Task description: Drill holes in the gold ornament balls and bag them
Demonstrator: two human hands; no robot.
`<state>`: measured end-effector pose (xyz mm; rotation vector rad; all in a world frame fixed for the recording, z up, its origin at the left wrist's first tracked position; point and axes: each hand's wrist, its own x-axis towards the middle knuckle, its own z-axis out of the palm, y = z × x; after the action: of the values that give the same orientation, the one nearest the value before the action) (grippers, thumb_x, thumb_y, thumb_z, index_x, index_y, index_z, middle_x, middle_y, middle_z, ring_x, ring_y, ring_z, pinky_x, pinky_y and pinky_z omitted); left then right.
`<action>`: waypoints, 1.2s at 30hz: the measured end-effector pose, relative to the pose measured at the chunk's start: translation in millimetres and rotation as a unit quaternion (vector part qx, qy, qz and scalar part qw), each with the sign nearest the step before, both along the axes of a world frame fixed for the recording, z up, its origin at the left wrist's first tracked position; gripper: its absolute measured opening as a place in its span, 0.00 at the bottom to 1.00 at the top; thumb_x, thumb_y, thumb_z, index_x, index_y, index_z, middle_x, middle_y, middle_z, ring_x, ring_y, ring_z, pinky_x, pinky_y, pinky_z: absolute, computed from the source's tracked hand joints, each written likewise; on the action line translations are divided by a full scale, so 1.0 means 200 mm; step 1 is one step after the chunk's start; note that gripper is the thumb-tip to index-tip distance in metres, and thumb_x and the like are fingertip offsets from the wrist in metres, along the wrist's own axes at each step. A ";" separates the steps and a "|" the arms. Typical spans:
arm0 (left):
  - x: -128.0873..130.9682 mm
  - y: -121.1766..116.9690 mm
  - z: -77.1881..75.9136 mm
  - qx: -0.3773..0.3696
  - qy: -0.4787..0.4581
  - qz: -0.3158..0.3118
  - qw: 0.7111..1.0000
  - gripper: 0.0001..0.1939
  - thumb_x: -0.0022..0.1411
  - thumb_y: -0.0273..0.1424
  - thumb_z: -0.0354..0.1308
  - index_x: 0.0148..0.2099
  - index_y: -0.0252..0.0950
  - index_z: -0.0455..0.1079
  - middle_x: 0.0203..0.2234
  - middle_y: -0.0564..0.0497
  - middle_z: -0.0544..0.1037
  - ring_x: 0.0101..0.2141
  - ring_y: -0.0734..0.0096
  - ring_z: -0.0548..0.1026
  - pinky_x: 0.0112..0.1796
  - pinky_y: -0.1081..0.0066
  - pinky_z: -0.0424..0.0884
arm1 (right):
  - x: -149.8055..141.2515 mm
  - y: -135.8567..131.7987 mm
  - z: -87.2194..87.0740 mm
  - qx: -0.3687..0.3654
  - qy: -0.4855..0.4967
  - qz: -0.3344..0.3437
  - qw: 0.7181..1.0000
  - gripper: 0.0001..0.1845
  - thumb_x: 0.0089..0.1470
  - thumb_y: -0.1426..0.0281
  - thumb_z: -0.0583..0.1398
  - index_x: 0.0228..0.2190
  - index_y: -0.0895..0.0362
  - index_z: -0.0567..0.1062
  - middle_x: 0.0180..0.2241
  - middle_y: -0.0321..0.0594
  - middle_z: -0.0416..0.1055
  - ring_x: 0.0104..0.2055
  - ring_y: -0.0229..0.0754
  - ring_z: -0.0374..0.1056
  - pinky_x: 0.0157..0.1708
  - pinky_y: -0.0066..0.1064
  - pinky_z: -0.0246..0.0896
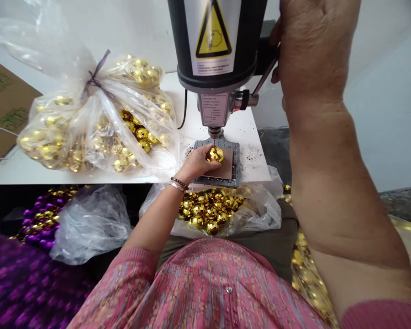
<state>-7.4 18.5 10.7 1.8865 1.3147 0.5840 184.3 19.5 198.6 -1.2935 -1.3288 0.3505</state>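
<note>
My left hand is closed around a shiny gold faceted ball, thumb on the near side and fingers on the far side. The ball rests on a brown square board on the grey base of a bench drill press. A thin drill bit comes down to the top of the ball and appears to touch it. Up at the right, my right hand grips the lever of the drill press; most of its fingers are hidden.
Tied clear bags of gold balls stand on the white table at left. An open bag of gold balls lies on my lap. Purple and gold balls and a cardboard box are further left. Dark shavings surround the base.
</note>
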 end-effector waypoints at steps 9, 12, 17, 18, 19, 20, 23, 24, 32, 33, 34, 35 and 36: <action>0.02 -0.01 -0.04 -0.003 -0.002 0.018 1.000 0.37 0.52 0.31 0.75 0.65 0.35 0.76 0.48 0.46 0.86 0.47 0.55 0.81 0.52 0.61 0.77 | -0.04 -0.27 -0.26 0.175 -0.116 -0.091 0.974 0.11 0.60 0.67 0.50 0.28 0.54 0.53 0.24 0.32 0.52 0.28 0.28 0.47 0.35 0.26 0.49; 0.02 -0.02 -0.03 0.006 0.006 0.014 1.000 0.36 0.53 0.31 0.74 0.64 0.36 0.77 0.47 0.47 0.86 0.47 0.55 0.82 0.52 0.60 0.77 | -0.04 -0.33 -0.34 0.172 -0.155 -0.095 0.968 0.09 0.56 0.66 0.51 0.27 0.54 0.55 0.23 0.33 0.54 0.27 0.30 0.49 0.32 0.27 0.48; 0.02 -0.03 -0.02 0.017 0.015 0.017 1.000 0.34 0.53 0.31 0.74 0.63 0.36 0.78 0.46 0.47 0.86 0.48 0.54 0.81 0.54 0.61 0.76 | -0.03 -0.35 -0.43 0.191 -0.186 -0.113 0.957 0.11 0.59 0.65 0.54 0.27 0.57 0.61 0.25 0.33 0.56 0.27 0.29 0.50 0.32 0.26 0.48; 0.02 -0.03 -0.02 0.019 0.015 0.017 1.000 0.33 0.53 0.30 0.74 0.62 0.36 0.77 0.46 0.48 0.85 0.48 0.54 0.81 0.54 0.61 0.75 | -0.03 -0.35 -0.45 0.199 -0.192 -0.119 0.954 0.11 0.60 0.65 0.53 0.28 0.57 0.63 0.25 0.33 0.57 0.28 0.29 0.52 0.32 0.25 0.48; 0.02 -0.03 -0.02 0.020 0.014 0.017 1.000 0.33 0.53 0.30 0.74 0.62 0.36 0.77 0.45 0.48 0.85 0.47 0.54 0.81 0.53 0.62 0.76 | -0.03 -0.35 -0.47 0.209 -0.196 -0.125 0.950 0.12 0.62 0.65 0.53 0.29 0.58 0.65 0.26 0.33 0.58 0.28 0.28 0.53 0.32 0.25 0.48; 0.02 -0.03 -0.02 0.021 0.013 0.014 1.000 0.33 0.54 0.30 0.74 0.62 0.36 0.77 0.45 0.48 0.85 0.47 0.55 0.81 0.52 0.62 0.76 | -0.03 -0.35 -0.49 0.217 -0.198 -0.130 0.947 0.13 0.63 0.64 0.53 0.29 0.58 0.66 0.26 0.33 0.59 0.28 0.28 0.53 0.32 0.25 0.48; 0.01 -0.04 -0.03 0.022 0.005 0.000 1.000 0.29 0.55 0.30 0.73 0.60 0.36 0.78 0.43 0.49 0.85 0.44 0.57 0.81 0.49 0.63 0.76 | -0.03 -0.35 -0.56 0.237 -0.191 -0.141 0.942 0.16 0.66 0.60 0.53 0.31 0.58 0.67 0.26 0.34 0.60 0.28 0.29 0.55 0.32 0.26 0.48; 0.01 -0.04 -0.03 0.020 -0.002 -0.005 1.000 0.28 0.55 0.30 0.72 0.59 0.36 0.78 0.43 0.49 0.85 0.43 0.58 0.81 0.49 0.64 0.76 | -0.03 -0.35 -0.57 0.242 -0.189 -0.142 0.941 0.16 0.67 0.59 0.53 0.32 0.58 0.68 0.26 0.34 0.61 0.28 0.29 0.56 0.32 0.26 0.48; 0.01 -0.04 -0.05 0.013 -0.028 0.003 1.000 0.25 0.54 0.29 0.73 0.55 0.37 0.79 0.43 0.49 0.85 0.42 0.59 0.80 0.50 0.62 0.76 | -0.04 -0.31 -0.70 0.256 -0.145 -0.159 0.942 0.16 0.69 0.57 0.52 0.34 0.55 0.69 0.28 0.35 0.63 0.30 0.32 0.60 0.35 0.28 0.55; 0.01 -0.04 -0.05 0.011 -0.033 0.006 0.999 0.26 0.54 0.29 0.73 0.56 0.37 0.79 0.43 0.48 0.85 0.43 0.59 0.81 0.50 0.62 0.76 | -0.05 -0.31 -0.72 0.268 -0.142 -0.155 0.940 0.15 0.69 0.58 0.52 0.35 0.55 0.68 0.29 0.35 0.63 0.31 0.32 0.61 0.35 0.28 0.56; 0.01 -0.04 -0.05 0.010 -0.038 0.008 0.999 0.27 0.54 0.29 0.73 0.57 0.37 0.78 0.44 0.48 0.85 0.43 0.58 0.81 0.50 0.62 0.76 | -0.06 -0.31 -0.73 0.283 -0.142 -0.149 0.937 0.14 0.69 0.60 0.53 0.34 0.55 0.68 0.29 0.35 0.63 0.31 0.31 0.61 0.35 0.28 0.56; 0.01 -0.04 -0.06 0.008 -0.041 0.009 0.999 0.28 0.54 0.29 0.73 0.58 0.36 0.78 0.45 0.47 0.85 0.44 0.58 0.81 0.51 0.61 0.76 | -0.06 -0.31 -0.75 0.298 -0.142 -0.141 0.934 0.13 0.69 0.61 0.53 0.34 0.55 0.67 0.28 0.35 0.63 0.30 0.31 0.60 0.34 0.27 0.56; 0.01 -0.04 -0.06 0.007 -0.041 0.010 0.999 0.29 0.54 0.29 0.73 0.59 0.36 0.78 0.45 0.47 0.85 0.44 0.57 0.81 0.51 0.61 0.76 | -0.07 -0.31 -0.76 0.309 -0.141 -0.133 0.931 0.12 0.69 0.63 0.53 0.33 0.56 0.66 0.28 0.34 0.63 0.30 0.30 0.60 0.33 0.27 0.55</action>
<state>-5.0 9.5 -1.0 1.8418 1.2800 0.6755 170.5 -42.3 47.0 -0.9789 -1.3282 -0.4373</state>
